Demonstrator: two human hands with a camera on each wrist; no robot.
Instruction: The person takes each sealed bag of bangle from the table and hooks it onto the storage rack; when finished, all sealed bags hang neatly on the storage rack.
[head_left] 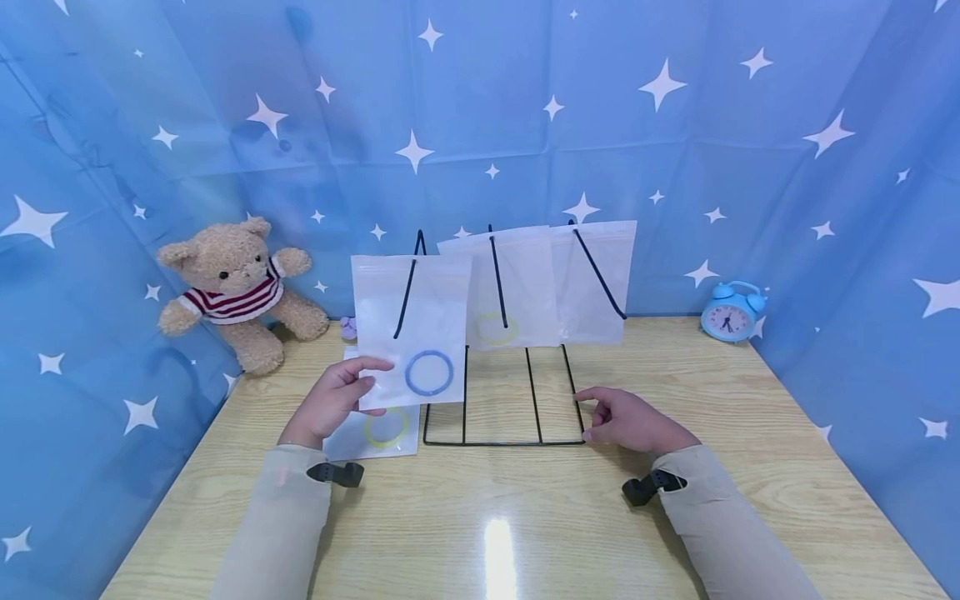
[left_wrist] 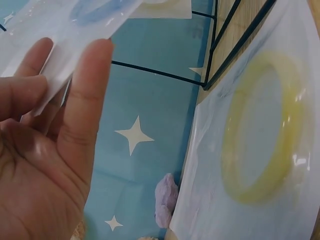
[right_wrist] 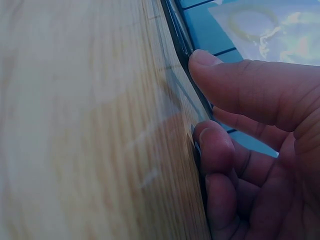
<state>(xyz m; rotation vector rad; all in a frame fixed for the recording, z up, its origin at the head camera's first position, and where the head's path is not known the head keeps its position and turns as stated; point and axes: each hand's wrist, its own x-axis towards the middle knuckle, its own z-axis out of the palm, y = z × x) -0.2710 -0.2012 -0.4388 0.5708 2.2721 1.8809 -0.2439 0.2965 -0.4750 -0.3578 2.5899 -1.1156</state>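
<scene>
A black wire display rack (head_left: 502, 442) stands on the table with prongs rising from it. On its left prong hangs a white zip bag (head_left: 405, 292) with a blue ring (head_left: 429, 372) inside; my left hand (head_left: 337, 400) pinches this bag's lower left edge. The middle prong carries a zip bag (head_left: 517, 267) with a faint yellow ring, and the right prong another zip bag (head_left: 600, 258). Under my left hand, a zip bag with a yellow ring (left_wrist: 230, 150) lies flat on the table. My right hand (right_wrist: 250, 135) grips the rack's base wire at its front right corner.
A teddy bear (head_left: 232, 283) in a striped shirt sits at the back left. At the back right stands a blue alarm clock (head_left: 729, 315). A small purple object (head_left: 348, 327) lies behind the flat bag. Blue star-printed curtain (head_left: 480, 100) surrounds the wooden table (head_left: 570, 525).
</scene>
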